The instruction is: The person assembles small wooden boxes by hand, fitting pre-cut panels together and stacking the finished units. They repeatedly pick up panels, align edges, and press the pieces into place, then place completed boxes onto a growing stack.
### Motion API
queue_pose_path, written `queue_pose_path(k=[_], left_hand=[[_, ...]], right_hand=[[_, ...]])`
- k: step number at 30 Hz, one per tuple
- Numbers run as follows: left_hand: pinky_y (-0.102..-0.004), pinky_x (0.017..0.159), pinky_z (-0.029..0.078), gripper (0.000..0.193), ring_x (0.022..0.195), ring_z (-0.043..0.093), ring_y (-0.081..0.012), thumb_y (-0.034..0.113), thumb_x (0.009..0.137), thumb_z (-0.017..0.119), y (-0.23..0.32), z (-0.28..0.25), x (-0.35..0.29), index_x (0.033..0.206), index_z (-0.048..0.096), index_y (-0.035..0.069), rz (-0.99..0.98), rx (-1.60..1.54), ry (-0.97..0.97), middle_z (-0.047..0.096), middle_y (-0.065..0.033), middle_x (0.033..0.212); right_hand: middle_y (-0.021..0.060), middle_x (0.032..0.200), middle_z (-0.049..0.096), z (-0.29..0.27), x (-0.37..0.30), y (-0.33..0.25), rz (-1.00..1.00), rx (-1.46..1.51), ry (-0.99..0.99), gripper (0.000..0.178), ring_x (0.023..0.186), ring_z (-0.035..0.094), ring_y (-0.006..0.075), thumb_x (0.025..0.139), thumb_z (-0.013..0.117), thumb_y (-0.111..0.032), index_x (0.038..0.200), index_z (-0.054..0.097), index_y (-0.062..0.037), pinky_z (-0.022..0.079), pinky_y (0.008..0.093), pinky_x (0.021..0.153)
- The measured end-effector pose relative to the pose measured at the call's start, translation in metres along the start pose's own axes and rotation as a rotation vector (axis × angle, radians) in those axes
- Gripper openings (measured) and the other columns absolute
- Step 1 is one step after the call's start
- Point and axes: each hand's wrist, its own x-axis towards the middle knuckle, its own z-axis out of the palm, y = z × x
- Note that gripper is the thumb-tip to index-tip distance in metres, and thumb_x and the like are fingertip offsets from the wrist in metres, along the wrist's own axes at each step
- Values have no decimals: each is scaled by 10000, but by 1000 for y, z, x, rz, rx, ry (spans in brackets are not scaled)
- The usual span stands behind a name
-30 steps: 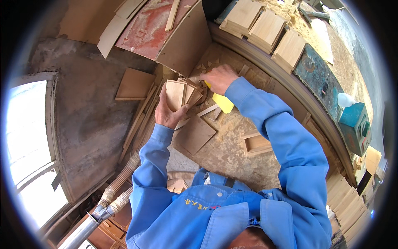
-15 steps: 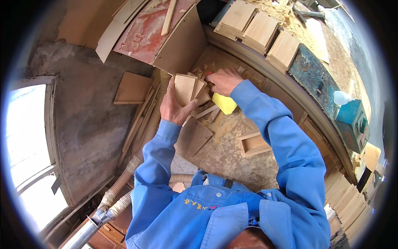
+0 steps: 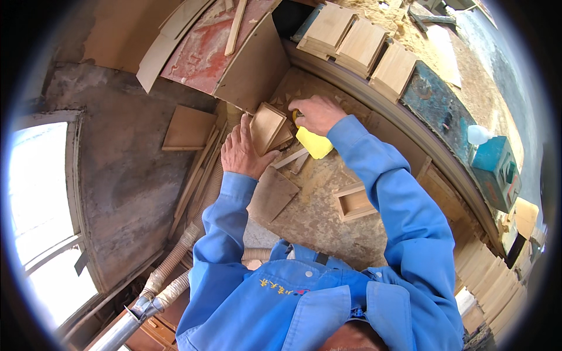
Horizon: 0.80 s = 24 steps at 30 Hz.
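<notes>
Near the desk's far edge, the left hand (image 3: 243, 153) grips a light, stiff wooden box (image 3: 267, 126) by its side wall, while the right hand (image 3: 319, 112) clasps a yellow bottle (image 3: 314, 143).

Looking down on a dusty workbench (image 3: 328, 216) here. The person's left hand (image 3: 244, 153) grips the near edge of a small wooden box frame (image 3: 267, 126), tipped up on its side. Right hand (image 3: 319, 112) is wrapped around a yellow squeeze bottle (image 3: 313, 142), just right of the frame, touching or almost touching it. Both sleeves are blue. Near the left forearm a flat brown board (image 3: 271, 194) lies on the bench, and further right sits another shallow wooden tray (image 3: 354, 201). Along the far edge there's a row of stacked pale wood boxes (image 3: 360, 44). Far right: a teal machine (image 3: 495, 171). Lower left, a ribbed dust hose (image 3: 170, 275).
</notes>
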Motion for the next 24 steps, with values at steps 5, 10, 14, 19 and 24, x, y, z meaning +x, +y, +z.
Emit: queue_pose_path(k=[5,10,14,19,24], left_hand=[[-490,1093,404,1157,1294,508,-372,397,684,879,15,13,-4,1597,240,85,-19,130,125,547,-183,1368],[-488,1032,453,1061,1201,580,-379,401,702,861,23,23,-2,1553,320,74,-170,53,138,602,-178,1292],[-501,993,460,919,1132,603,-383,408,733,840,29,23,7,1481,416,84,-353,-12,63,621,-158,1201],[-498,1019,442,909,1187,568,-382,465,718,837,33,19,13,1455,445,103,-381,2,52,620,-160,1233],[-502,1094,408,1014,1311,493,-386,546,702,835,22,6,-3,1511,399,120,-245,-7,186,567,-174,1372]], right_hand=[[228,1050,724,-16,-14,-6,13,84,77,342,1035,668,428,928,634,-231,1256,672,-143,522,523,930],[191,1026,735,-30,-36,-12,59,181,257,289,1002,689,383,951,639,-229,1222,679,-133,538,485,888],[176,1029,742,-27,-50,-10,90,311,348,283,977,703,342,950,639,-237,1203,690,-121,543,433,881],[175,1025,748,-17,-64,-8,128,430,389,302,990,711,326,931,622,-243,1180,710,-97,545,414,889],[120,1050,738,-13,-70,1,133,743,376,309,943,690,217,946,633,-148,1228,678,-28,537,342,865]])
